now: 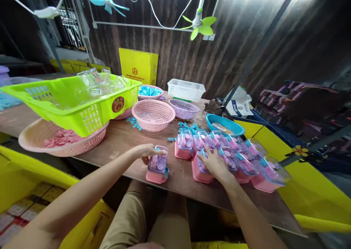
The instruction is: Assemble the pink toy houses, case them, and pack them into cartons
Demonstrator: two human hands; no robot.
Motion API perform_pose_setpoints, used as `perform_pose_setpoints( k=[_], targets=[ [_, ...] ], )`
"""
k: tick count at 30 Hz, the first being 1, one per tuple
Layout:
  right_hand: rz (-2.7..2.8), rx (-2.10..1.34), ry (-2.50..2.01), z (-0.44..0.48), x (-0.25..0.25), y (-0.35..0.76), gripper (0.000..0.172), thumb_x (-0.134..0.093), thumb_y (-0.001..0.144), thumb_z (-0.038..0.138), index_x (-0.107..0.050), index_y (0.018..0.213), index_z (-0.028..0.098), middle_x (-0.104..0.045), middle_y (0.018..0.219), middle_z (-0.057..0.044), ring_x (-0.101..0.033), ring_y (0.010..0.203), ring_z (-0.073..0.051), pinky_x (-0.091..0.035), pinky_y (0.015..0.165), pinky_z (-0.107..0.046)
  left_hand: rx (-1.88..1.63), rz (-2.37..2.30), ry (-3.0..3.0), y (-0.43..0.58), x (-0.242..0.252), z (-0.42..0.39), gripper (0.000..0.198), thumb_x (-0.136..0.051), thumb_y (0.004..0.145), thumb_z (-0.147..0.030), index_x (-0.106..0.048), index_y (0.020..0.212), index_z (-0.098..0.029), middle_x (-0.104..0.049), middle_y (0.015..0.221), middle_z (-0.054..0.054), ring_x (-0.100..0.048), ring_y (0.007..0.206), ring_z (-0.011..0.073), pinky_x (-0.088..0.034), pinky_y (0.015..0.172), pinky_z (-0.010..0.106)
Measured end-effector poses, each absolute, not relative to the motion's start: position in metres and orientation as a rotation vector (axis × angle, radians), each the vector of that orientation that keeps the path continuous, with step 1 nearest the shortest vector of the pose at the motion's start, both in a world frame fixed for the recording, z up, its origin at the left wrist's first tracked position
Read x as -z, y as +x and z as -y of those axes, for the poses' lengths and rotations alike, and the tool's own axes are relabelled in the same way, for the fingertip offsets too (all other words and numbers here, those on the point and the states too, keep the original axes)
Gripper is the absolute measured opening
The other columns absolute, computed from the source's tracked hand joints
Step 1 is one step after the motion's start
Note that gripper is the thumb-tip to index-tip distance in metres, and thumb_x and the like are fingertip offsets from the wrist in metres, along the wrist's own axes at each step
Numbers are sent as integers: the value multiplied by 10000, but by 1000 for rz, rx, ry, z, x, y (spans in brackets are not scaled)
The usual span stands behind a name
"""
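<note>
Near the front edge of the wooden table stands a toy box (158,165) with a pink base and a clear purple-tinted top. My left hand (150,153) is wrapped round its upper part. To the right, several similar boxes (245,165) are packed close together. My right hand (215,162) reaches over the front-left box (201,168) of that group, its fingers spread apart on the top. Whether those fingers press on the box or only rest there is hard to see.
A lime green basket (90,112) of clear plastic parts sits on a pink basket (65,152) at the left. Behind are an empty-looking pink basket (153,126), a purple basket (184,112), a white crate (186,90) and a blue basin (225,124). Yellow bins (318,172) flank the table.
</note>
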State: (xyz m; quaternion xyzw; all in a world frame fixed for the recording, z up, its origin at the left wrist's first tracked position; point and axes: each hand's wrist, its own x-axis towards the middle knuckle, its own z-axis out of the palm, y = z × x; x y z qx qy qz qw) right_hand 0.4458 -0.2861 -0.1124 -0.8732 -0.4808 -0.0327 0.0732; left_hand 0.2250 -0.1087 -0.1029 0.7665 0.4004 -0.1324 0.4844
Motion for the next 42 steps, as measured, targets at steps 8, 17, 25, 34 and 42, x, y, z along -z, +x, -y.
perform_pose_setpoints(
  k=[8,17,25,34,42],
  targets=[
    [1582,-177,-2441,298,87,474,268,-559,780,334,-650,963,160,-651,926,-114,-626,853,-227,-479,732,-337,515,-969,1766,237,89,95,770,-707,421,-693,-553,902,-111,-628,889,120,-645,658,235,-545,571,322],
    [2333,-927,-2095,260,65,485,878,-784,473,483,-520,1248,164,-531,1250,-130,-480,1144,-312,-380,941,-397,614,-889,1684,237,93,83,846,-725,411,-673,-533,1047,-149,-645,956,107,-644,673,216,-532,603,309],
    [2140,-1021,-2050,281,84,485,798,-699,604,513,-469,1242,92,-500,1238,-158,-464,1125,-317,-381,928,-380,688,-899,1638,242,102,74,722,-752,373,-614,-573,881,-133,-637,650,50,-611,578,205,-510,604,326],
    [1879,-1340,-1882,284,80,488,694,-749,550,324,-491,1167,139,-587,1074,-44,-553,947,-208,-436,775,-252,659,-823,1653,244,100,76,657,-711,429,-625,-589,857,-142,-626,657,28,-597,604,187,-499,579,293],
    [1865,-1445,-2043,278,77,488,785,-734,556,357,-441,1255,147,-526,1220,-92,-508,1092,-262,-415,913,-338,576,-684,1707,244,110,74,633,-667,533,-586,-609,977,-138,-661,741,63,-608,583,186,-485,501,256]
  ],
)
